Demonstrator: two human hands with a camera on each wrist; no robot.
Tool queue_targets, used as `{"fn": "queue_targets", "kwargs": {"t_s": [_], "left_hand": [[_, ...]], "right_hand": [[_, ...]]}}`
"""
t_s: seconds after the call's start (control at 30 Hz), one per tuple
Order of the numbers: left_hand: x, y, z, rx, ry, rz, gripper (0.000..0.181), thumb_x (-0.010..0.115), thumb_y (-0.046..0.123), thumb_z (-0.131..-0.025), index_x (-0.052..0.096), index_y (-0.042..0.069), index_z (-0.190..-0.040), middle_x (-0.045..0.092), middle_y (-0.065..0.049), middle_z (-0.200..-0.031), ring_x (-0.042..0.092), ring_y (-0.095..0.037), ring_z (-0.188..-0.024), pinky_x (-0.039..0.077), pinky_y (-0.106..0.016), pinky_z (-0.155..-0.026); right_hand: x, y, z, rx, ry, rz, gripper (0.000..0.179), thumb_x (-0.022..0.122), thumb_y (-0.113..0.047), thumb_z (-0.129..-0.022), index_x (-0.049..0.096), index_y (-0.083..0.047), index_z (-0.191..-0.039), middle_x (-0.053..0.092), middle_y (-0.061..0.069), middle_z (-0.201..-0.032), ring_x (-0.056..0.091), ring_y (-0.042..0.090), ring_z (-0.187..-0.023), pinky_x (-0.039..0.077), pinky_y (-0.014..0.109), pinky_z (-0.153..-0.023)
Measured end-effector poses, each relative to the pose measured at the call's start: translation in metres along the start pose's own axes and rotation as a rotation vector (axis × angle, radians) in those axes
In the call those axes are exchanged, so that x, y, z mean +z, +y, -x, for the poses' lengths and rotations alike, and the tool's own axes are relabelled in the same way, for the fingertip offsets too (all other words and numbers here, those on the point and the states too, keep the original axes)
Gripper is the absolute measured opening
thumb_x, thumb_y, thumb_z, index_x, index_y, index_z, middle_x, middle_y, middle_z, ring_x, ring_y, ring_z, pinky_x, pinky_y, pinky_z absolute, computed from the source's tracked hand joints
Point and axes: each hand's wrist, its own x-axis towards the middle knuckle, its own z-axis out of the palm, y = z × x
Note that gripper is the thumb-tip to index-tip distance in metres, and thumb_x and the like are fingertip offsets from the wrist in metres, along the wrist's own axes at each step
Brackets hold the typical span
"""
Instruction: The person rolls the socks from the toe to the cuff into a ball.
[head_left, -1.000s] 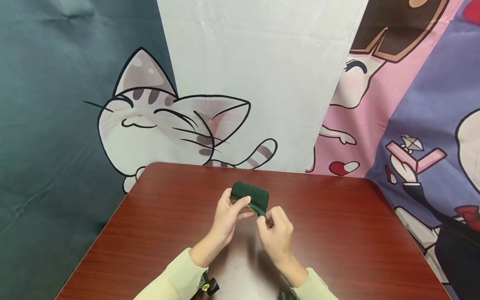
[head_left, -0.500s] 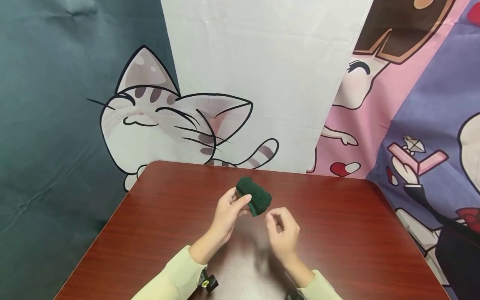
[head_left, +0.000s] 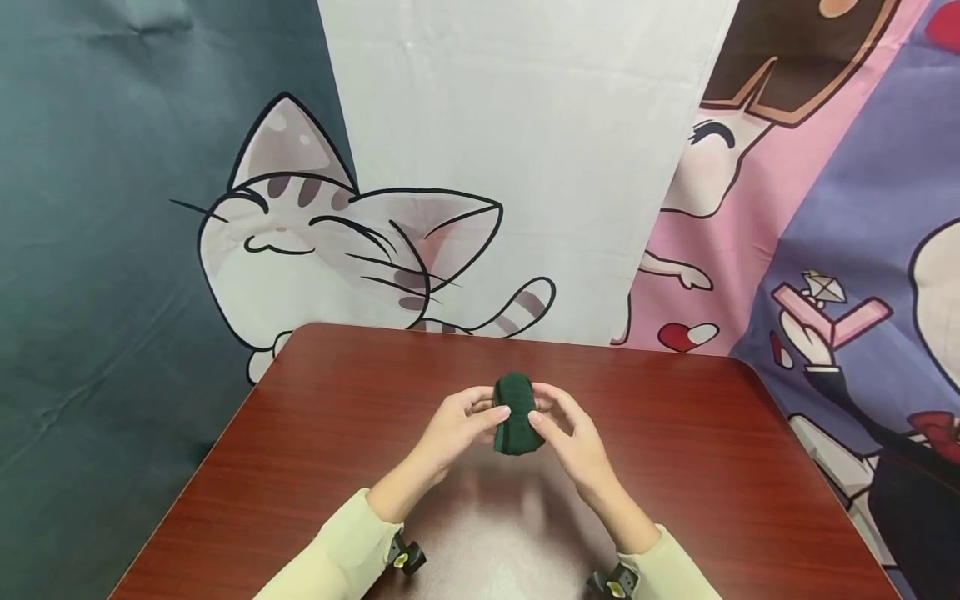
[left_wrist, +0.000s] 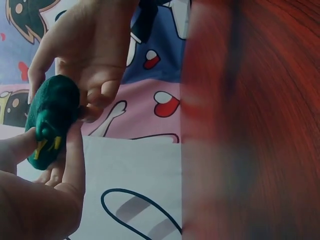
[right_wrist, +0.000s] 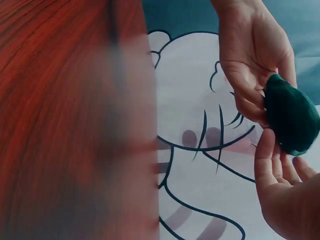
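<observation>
A rolled-up dark green sock (head_left: 517, 414), a compact soft bundle, is held above the table between both hands. My left hand (head_left: 461, 429) grips its left side, thumb on the near face and fingers behind. From the right, my right hand (head_left: 576, 442) holds it the same way. Yellow markings show on the sock (left_wrist: 52, 117) in the left wrist view, beside the left thumb. In the right wrist view the sock (right_wrist: 292, 117) has a smooth, rounded face. The fingertips behind it are partly hidden.
A reddish-brown wooden table (head_left: 337, 400) lies below the hands. Behind it hangs a cloth backdrop (head_left: 525, 125) printed with a cartoon cat and figures. Small wrist cameras (head_left: 407, 557) sit near both cuffs.
My right hand, pinching the sock's lower edge earlier and then apart from it, now holds its right side. The bundle has turned upright and come slightly nearer.
</observation>
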Motion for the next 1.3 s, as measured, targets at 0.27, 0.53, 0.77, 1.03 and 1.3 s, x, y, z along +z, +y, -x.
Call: {"fn": "queue_targets", "kwargs": {"t_s": [0.27,0.53,0.77,1.03,1.3], "left_hand": [[-0.002,-0.006,-0.004,-0.036,-0.023,-0.085,0.044,0.072,0.021,-0.095,0.062,-0.004,-0.129,0.071,-0.014,-0.11,0.073,-0.02,-0.092,0.061,-0.037,-0.079],[-0.001,-0.01,-0.006,-0.055,-0.018,-0.097,0.048,0.072,0.022,-0.094,0.059,-0.004,-0.132,0.07,-0.016,-0.114,0.072,-0.02,-0.094,0.06,-0.036,-0.079],[-0.001,-0.014,-0.009,-0.062,-0.03,-0.098,0.05,0.072,0.02,-0.093,0.056,-0.004,-0.134,0.068,-0.018,-0.117,0.069,-0.02,-0.098,0.06,-0.036,-0.082],[-0.001,-0.019,-0.012,-0.08,-0.022,-0.108,0.049,0.071,0.018,-0.093,0.056,-0.006,-0.133,0.067,-0.022,-0.119,0.069,-0.018,-0.096,0.06,-0.036,-0.081],[-0.002,-0.022,-0.015,-0.098,-0.027,-0.086,0.05,0.07,0.016,-0.095,0.054,-0.008,-0.136,0.067,-0.021,-0.12,0.072,-0.021,-0.093,0.061,-0.038,-0.078]], "right_hand": [[-0.008,0.001,-0.003,0.071,-0.055,0.045,0.046,0.07,-0.012,-0.095,0.057,-0.003,-0.138,0.066,0.021,-0.116,0.068,0.014,-0.097,0.058,0.027,-0.078],[-0.011,0.005,-0.005,0.173,-0.066,0.025,0.046,0.071,-0.017,-0.096,0.056,-0.004,-0.137,0.065,0.02,-0.118,0.068,0.019,-0.1,0.059,0.031,-0.076],[-0.012,0.008,-0.006,0.23,-0.047,0.033,0.045,0.072,-0.02,-0.095,0.059,-0.007,-0.136,0.066,0.018,-0.119,0.068,0.022,-0.103,0.059,0.032,-0.076],[-0.011,0.013,-0.007,0.25,-0.028,0.033,0.044,0.072,-0.019,-0.094,0.06,-0.008,-0.135,0.067,0.018,-0.118,0.069,0.022,-0.1,0.059,0.037,-0.077],[-0.01,0.016,-0.008,0.272,-0.004,0.044,0.043,0.073,-0.018,-0.094,0.06,-0.008,-0.134,0.067,0.017,-0.116,0.069,0.022,-0.099,0.059,0.038,-0.077]]}}
